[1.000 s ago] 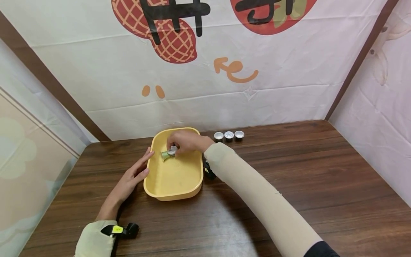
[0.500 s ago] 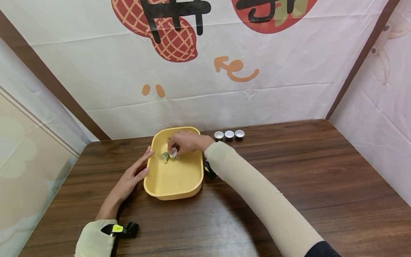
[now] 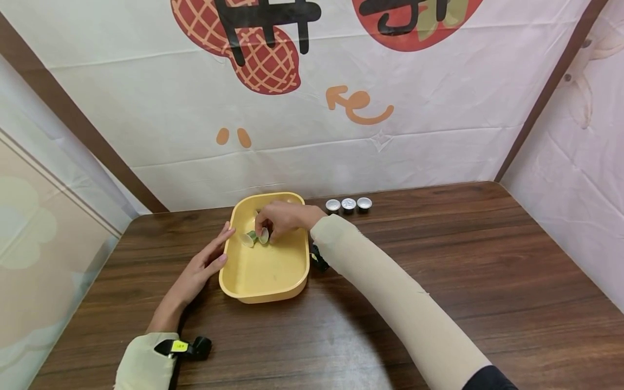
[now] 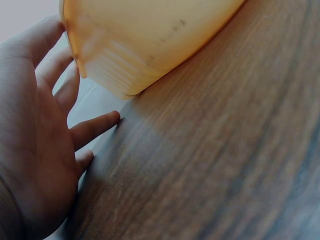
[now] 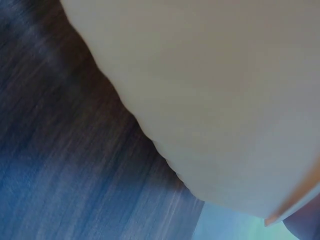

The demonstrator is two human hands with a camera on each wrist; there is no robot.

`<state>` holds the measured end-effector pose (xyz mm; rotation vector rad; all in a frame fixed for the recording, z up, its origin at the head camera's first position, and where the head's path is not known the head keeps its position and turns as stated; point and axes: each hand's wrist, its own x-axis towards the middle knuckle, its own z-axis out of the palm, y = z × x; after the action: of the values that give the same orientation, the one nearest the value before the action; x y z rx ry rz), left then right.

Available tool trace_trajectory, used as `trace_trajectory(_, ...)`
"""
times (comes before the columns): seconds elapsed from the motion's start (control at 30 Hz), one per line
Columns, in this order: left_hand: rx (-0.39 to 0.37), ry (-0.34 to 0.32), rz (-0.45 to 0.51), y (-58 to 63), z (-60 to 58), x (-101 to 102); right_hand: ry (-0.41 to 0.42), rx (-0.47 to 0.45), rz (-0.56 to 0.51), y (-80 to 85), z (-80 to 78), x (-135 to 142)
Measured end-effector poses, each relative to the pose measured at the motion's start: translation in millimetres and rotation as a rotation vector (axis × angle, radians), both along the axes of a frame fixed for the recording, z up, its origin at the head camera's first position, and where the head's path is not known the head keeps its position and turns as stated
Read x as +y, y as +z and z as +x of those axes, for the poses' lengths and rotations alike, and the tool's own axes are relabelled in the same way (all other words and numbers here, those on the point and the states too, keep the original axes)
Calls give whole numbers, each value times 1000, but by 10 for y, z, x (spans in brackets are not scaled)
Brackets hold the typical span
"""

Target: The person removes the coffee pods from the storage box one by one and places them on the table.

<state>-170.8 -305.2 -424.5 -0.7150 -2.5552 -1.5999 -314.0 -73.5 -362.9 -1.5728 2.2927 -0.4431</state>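
A yellow plastic basin [image 3: 265, 276] stands near the back left of the table. Inside it, my right hand [image 3: 285, 215] pinches a small coffee capsule [image 3: 264, 236], its pale round face tilted toward me. Just left of that lies a green capsule [image 3: 248, 239] on its side, close against the held one. My left hand [image 3: 197, 270] has its straight fingers along the basin's left rim; the left wrist view shows those fingertips at the basin's rim [image 4: 74, 45]. In the right wrist view the basin's outer wall [image 5: 200, 100] hides nearly all of the right hand.
Three dark capsules with silvery tops, the left one [image 3: 333, 206], middle one [image 3: 348, 205] and right one [image 3: 364, 205], stand in a row right of the basin at the wooden table's [image 3: 439, 249] back edge. A printed white cloth [image 3: 292, 157] hangs behind.
The capsule in my right hand has tipped from facing upward to facing forward and slightly lower. The green capsule has rolled so its round face shows. The left hand stays in place.
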Motion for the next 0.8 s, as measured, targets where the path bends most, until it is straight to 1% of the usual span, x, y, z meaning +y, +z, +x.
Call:
trace_trajectory(0.1, 4, -12, 11, -6, -4, 5, 2, -6, -6, 7, 5, 11)
trace_trajectory(0.37, -7, -9, 5, 7, 1, 9, 18, -16, -54, 41, 19, 68)
trace_trajectory(0.53, -9, -3, 2, 18, 8, 28, 37, 26, -84, 84, 46, 158)
trace_trajectory(0.67, -1, -4, 0, 22, 9, 33, 48, 42, -126, 133, 83, 239)
trace_trajectory(0.8, 4, -8, 6, 22, 7, 36, 47, 11, -200, 209, 125, 344)
